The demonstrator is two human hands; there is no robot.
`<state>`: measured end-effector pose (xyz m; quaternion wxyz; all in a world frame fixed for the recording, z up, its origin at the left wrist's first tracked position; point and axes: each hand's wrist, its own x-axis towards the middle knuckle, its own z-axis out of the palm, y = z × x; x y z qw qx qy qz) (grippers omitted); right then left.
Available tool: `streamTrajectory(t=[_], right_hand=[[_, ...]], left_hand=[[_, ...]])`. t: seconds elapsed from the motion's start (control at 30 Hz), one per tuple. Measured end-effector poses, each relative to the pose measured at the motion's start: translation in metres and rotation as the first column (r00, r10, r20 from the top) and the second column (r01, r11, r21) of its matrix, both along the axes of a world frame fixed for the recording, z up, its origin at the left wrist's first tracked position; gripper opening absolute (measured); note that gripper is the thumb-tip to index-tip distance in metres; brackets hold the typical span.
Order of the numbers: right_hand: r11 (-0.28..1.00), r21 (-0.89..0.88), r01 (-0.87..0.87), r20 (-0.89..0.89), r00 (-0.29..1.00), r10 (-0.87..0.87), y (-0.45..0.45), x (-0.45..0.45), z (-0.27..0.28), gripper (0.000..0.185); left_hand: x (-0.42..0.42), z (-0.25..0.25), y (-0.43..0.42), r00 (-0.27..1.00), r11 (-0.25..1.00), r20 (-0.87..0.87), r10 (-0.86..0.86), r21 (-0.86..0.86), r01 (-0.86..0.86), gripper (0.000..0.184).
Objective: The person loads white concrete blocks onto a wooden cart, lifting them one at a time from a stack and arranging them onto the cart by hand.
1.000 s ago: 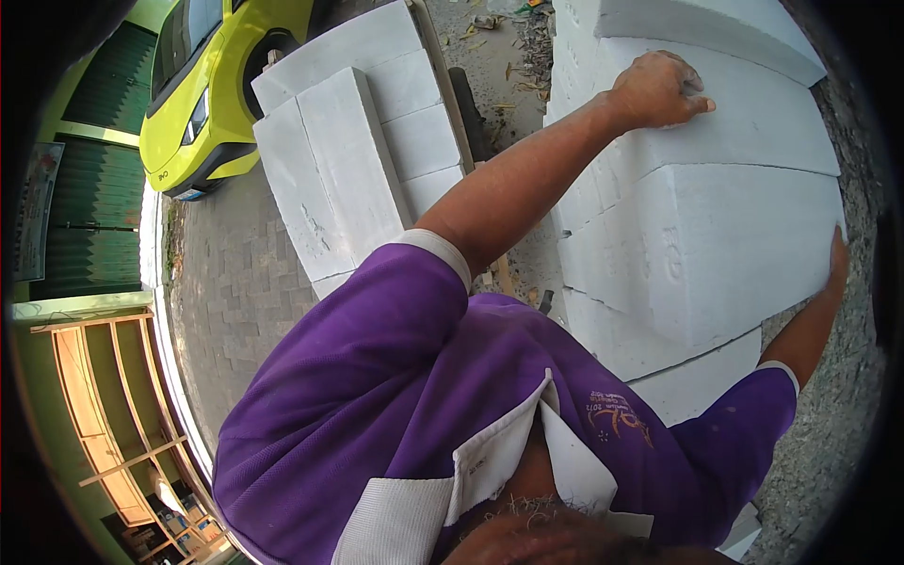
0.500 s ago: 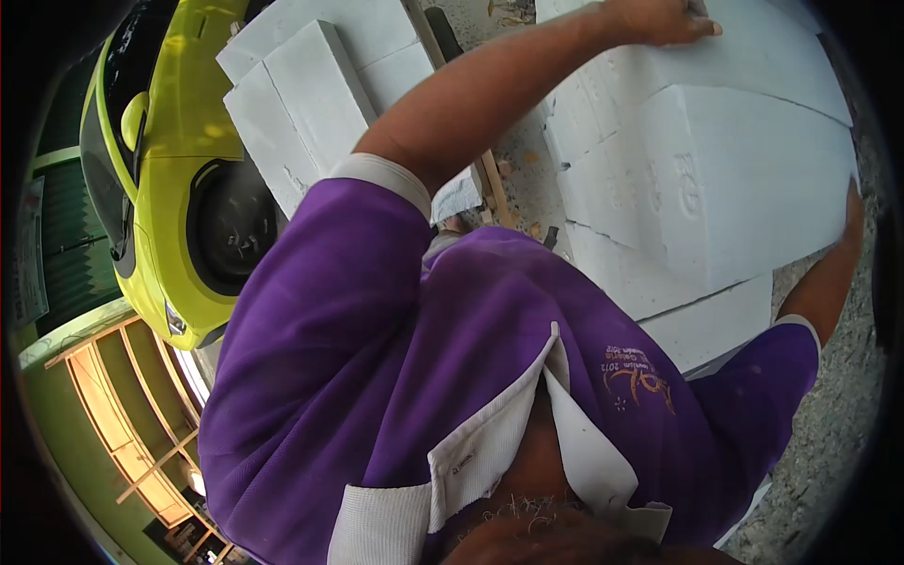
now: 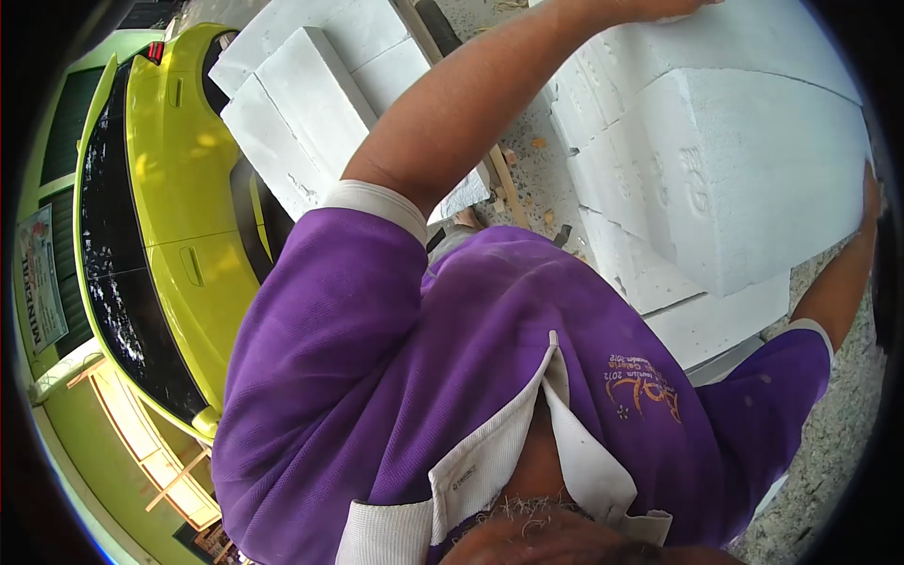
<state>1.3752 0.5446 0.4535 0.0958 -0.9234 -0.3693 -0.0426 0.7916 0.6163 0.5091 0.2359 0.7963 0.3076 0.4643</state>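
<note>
Large white blocks, with a grainy, foam-like surface, are stacked at the upper right of the head view. The nearest white block has raised lettering on its side. My left arm reaches across to the stack, and my left hand lies on the far white block, partly cut off by the top of the view. My right hand is against the right edge of the nearest block, its fingers partly hidden behind that edge. Dark seams or cracks run between the blocks.
More white blocks lie at the upper left beside a wooden strip. A yellow-green car stands close on the left, by a green wall. Rough ground with small debris surrounds the stack.
The view has shifted, so more of the car's side shows and the blocks sit slightly farther right. My left hand is now more cut off at the top. Both hands stay at the blocks.
</note>
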Motion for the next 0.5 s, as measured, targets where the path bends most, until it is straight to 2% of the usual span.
streamTrajectory(t=[0.07,0.1,0.13,0.2,0.33,0.43,0.5], right_hand=[[1.000,-0.003,0.002,-0.025,1.000,-0.002,0.001,0.006,0.002,0.082],[1.000,0.002,0.000,-0.038,0.999,0.000,0.005,0.009,0.002,0.081],[1.000,0.001,-0.006,-0.047,0.999,0.006,0.008,0.012,0.001,0.081],[1.000,0.019,-0.015,-0.077,0.997,0.017,0.013,0.016,0.003,0.081],[0.999,0.044,-0.030,-0.144,0.989,0.036,0.020,0.019,0.009,0.080],[0.997,0.075,-0.035,-0.212,0.976,0.050,0.022,0.026,0.011,0.080],[0.995,0.092,-0.046,-0.263,0.962,0.069,0.023,0.032,0.013,0.080]], left_hand=[[-0.002,-0.001,0.001,0.993,0.999,0.117,0.007,0.034,-0.011,0.034],[-0.003,0.001,0.008,1.000,0.996,-0.016,-0.027,-0.090,0.025,0.041],[0.000,-0.003,0.010,1.000,0.998,-0.019,0.004,-0.059,-0.005,0.041],[0.003,-0.011,0.004,0.994,0.985,-0.064,0.089,-0.143,-0.097,0.035],[-0.003,-0.003,-0.003,0.996,0.994,-0.007,0.093,-0.054,-0.094,0.037],[-0.007,0.002,-0.006,0.998,0.987,0.034,0.054,-0.155,-0.049,0.036],[-0.008,0.002,-0.007,0.997,0.989,0.044,0.066,-0.134,-0.059,0.035]])
